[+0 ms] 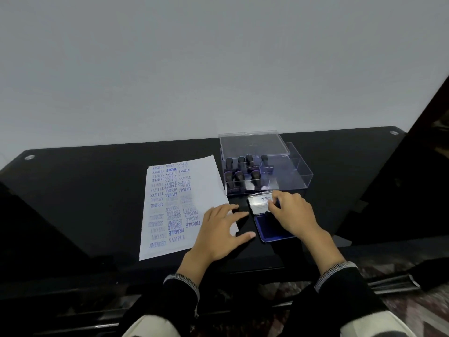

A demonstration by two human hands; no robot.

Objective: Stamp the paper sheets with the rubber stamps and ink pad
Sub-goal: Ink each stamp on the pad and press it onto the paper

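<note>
Right now I'm at the ink pad (272, 228), just right of the paper sheet (179, 207): my right hand (291, 215) pinches its raised lid (261, 203), closing or opening, can't tell. Left hand (221, 233) lies flat with fingers spread on the sheet's right edge. Rubber stamps (244, 170) stand in the clear box (264, 171) behind. Sheet looks nearly full of blue imprints: SAMPLE, FRAGILE, AIR MAIL, AMENDED. Next move probably needs a fresh sheet.

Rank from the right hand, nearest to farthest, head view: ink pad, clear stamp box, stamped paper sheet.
From the right hand:
1. Ink pad: under the hand, fingers on its open lid.
2. Clear stamp box: just behind, toward the wall.
3. Stamped paper sheet: off to the left, under the left hand.
</note>
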